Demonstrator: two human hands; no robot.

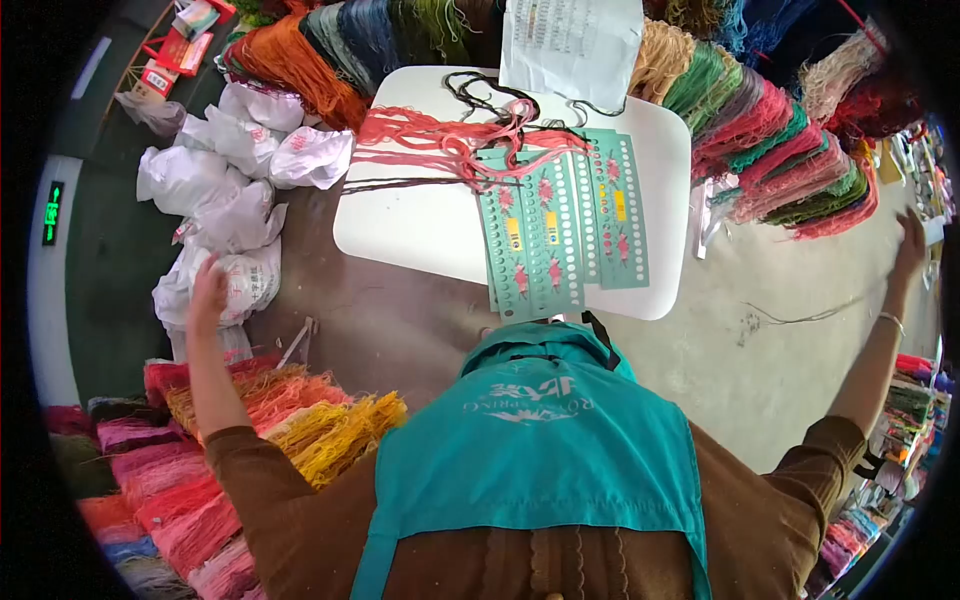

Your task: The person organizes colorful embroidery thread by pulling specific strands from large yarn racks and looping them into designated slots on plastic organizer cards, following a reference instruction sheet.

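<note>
Both my arms are stretched out wide to the sides. My left hand (208, 288) is closed, held up in front of the white plastic bags (245, 280); what it grips, if anything, is too small to make out. Far to the right, my right hand (910, 243) has its fingers extended, near the edge of the view, with no object visible in it. Between them, on a white table (420, 235), lie green punched cards (535, 265) with rows of holes. Pink and coral thread skeins (430, 135) and dark threads (395, 184) lie across the cards' upper part.
A printed sheet (570, 50) hangs over the table's far edge. Hanks of colored yarn hang behind it, including orange (290, 70) and pink ones (745, 145). More yarn (345, 430) is piled at lower left. Loose dark strands (800, 318) lie on the floor.
</note>
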